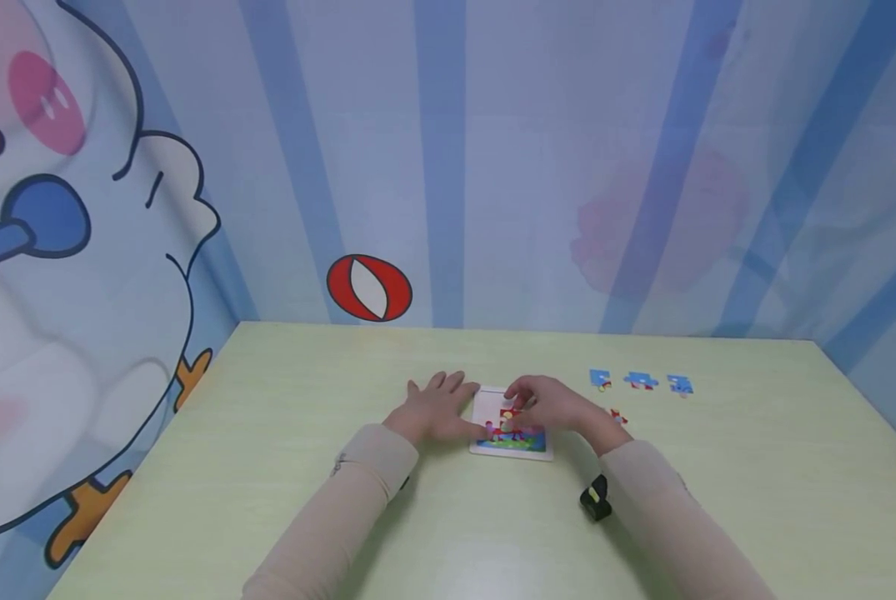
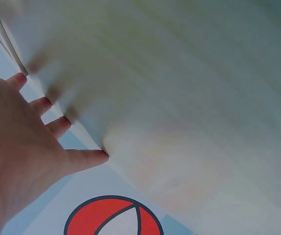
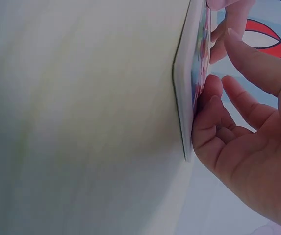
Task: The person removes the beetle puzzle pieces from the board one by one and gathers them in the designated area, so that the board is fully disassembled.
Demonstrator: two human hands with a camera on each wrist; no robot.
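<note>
A small jigsaw puzzle board with a pale rim and a partly filled picture lies between the hands. My left hand spreads flat at its left side, thumb reaching over the lower left. In the left wrist view, that hand's fingers touch the tabletop. Over the board's right side is my right hand, near a red and yellow puzzle piece. From the right wrist, its thumb and index finger stand apart while other fingers bend against the board. Whether it pinches the piece is hidden.
Loose blue puzzle pieces lie in a row at the back right of the pale table. Another piece, mainly red, shows beside the right wrist. A striped blue curtain with cartoon prints hangs behind the table.
</note>
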